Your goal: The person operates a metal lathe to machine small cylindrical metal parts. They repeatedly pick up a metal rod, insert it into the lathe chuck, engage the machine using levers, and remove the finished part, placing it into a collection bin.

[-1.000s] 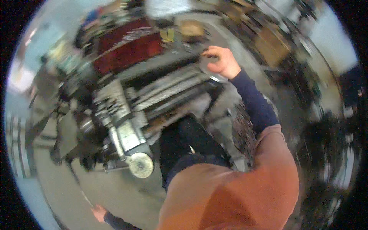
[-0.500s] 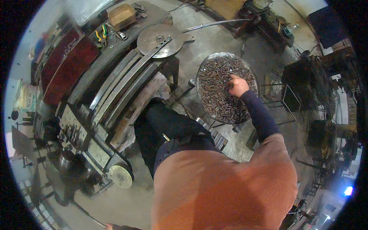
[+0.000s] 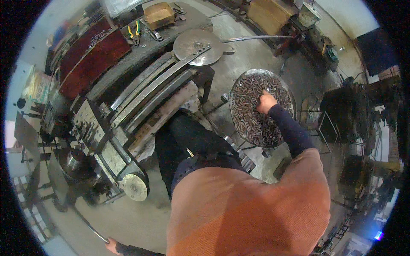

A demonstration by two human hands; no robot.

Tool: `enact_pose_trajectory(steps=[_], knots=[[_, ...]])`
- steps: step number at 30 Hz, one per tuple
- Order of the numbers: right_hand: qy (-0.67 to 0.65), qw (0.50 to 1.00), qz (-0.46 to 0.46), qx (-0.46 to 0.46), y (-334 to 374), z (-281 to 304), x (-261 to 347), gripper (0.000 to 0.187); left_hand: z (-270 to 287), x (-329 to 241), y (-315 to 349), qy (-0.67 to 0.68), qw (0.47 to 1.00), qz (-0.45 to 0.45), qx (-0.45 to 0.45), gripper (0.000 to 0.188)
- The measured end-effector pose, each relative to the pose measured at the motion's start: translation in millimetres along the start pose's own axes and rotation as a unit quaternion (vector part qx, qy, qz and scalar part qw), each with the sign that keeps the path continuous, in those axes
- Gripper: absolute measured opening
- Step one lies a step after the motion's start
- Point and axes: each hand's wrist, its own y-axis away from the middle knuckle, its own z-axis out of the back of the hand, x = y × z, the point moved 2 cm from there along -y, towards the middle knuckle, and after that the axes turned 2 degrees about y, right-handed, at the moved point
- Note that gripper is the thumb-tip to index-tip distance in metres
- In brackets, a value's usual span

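At the lower left, my left hand (image 3: 112, 246) is closed round the end of a long metal lever (image 3: 92, 228), which slants up toward the machine (image 3: 113, 160). My right hand (image 3: 267, 102) rests on a heap of small cylindrical metal pieces (image 3: 252, 121) in a round tub (image 3: 232, 112) to the right. Its fingers are bent down among the pieces, and whatever they pinch is too small and dark to make out.
Along the machine run long steel bars (image 3: 158, 87) up to a round metal disc (image 3: 198, 48). Pliers (image 3: 135, 33) and a cardboard box (image 3: 159, 15) lie on the bench behind. A thin metal frame (image 3: 329, 128) stands right of the tub.
The whole view has shifted, so the machine and tub appear farther right and a little lower. More of my left hand on the lever shows. My right hand stays in the tub.
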Motion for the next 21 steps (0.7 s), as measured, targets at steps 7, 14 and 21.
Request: enact_pose_trajectory(steps=[7,14,21], knots=[[-0.171,0.983,-0.053,-0.042,3.6,27.5,16.3,0.037,69.3,-74.5,69.4,-0.111,0.967,-0.227,0.017,0.047],[-0.490,0.771,0.407,-0.027,-10.6,128.9,218.2,0.051,133.3,-215.5,154.2,0.499,0.778,-0.275,0.265,0.031],[-0.476,0.649,0.593,-0.028,19.2,175.0,363.6,0.044,174.2,-333.7,261.2,0.563,0.582,-0.507,0.296,0.020]])
